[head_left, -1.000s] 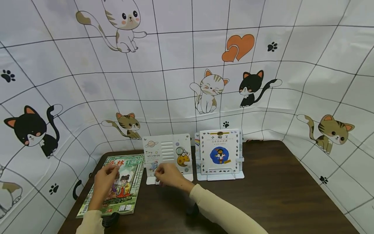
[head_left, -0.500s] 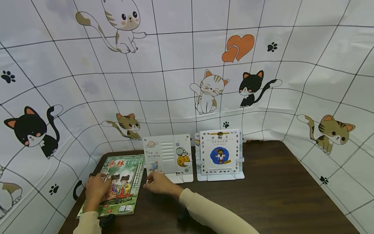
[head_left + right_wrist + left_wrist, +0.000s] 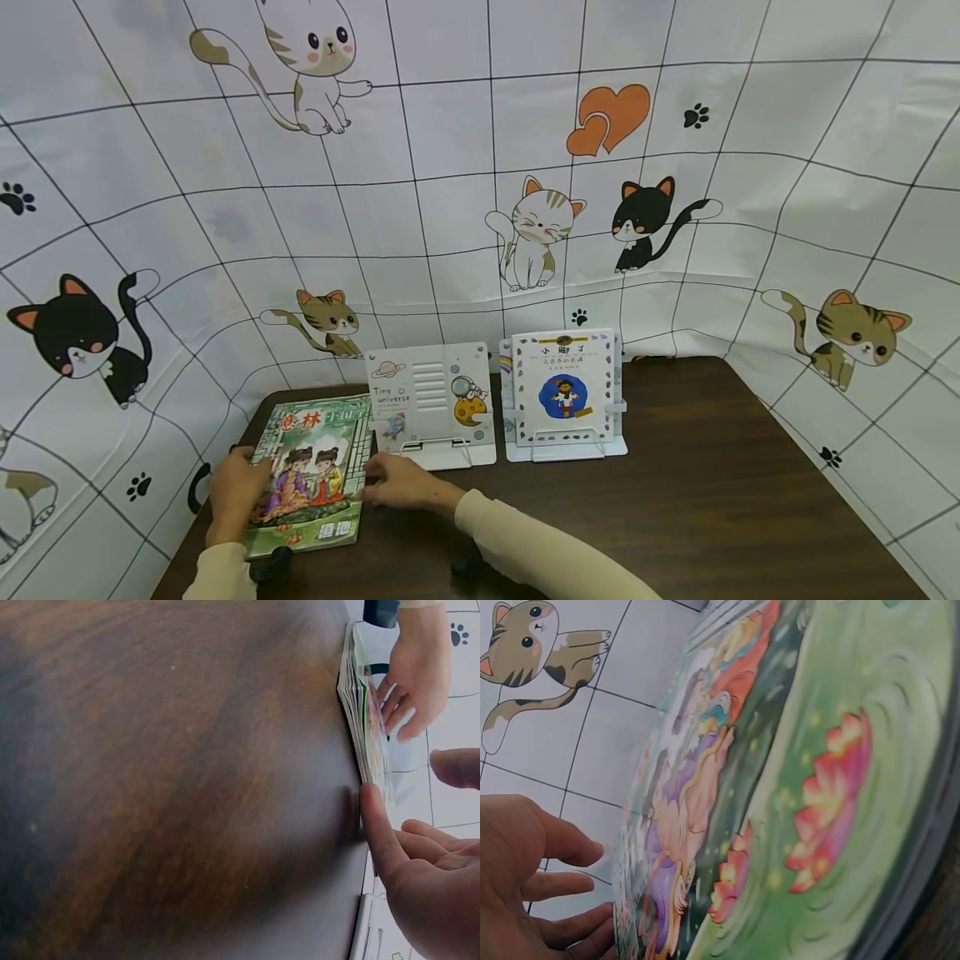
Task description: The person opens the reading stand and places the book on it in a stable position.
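A stack of magazines lies at the table's left side, its green cover showing two cartoon girls; layered edges show in the right wrist view. At its left edge is my left hand, fingers against the side and the thumb raised off the cover. My right hand is on the opposite side. Its extended fingertip touches the magazine edge, with the thumb held apart. Neither hand pinches the stack. Part of the left fingers is hidden behind the magazines in the left wrist view.
Just behind my right hand stands a white "Tiny universe" book stand with a wire holder. To its right, another stand holds a white picture book. Dark wooden table stretches rightward. A cat-print curtain borders the back and sides.
My right hand has left the white stand, whose wire holder is now down, and moved to the magazines' right edge. My left hand lowered to their left edge. The magazines have shifted slightly right and straightened.
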